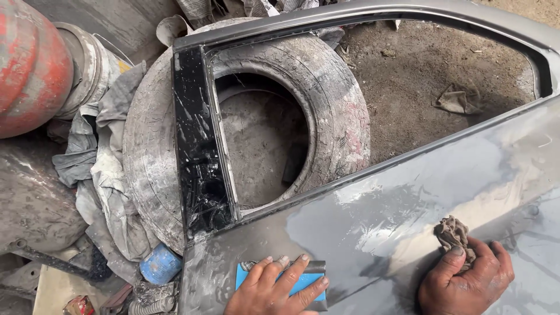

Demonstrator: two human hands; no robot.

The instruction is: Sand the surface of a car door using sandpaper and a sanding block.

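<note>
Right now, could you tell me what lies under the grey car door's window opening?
Through the car door window opening shows a dusty old tyre lying flat, with dirt ground and a crumpled rag beyond. The door panel covers the tyre's near edge.

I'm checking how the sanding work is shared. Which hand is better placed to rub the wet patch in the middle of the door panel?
Probably the left hand: it lies flat on the blue sanding block on the grey door panel, beside that patch. The right hand only clutches a crumpled rag.
</note>
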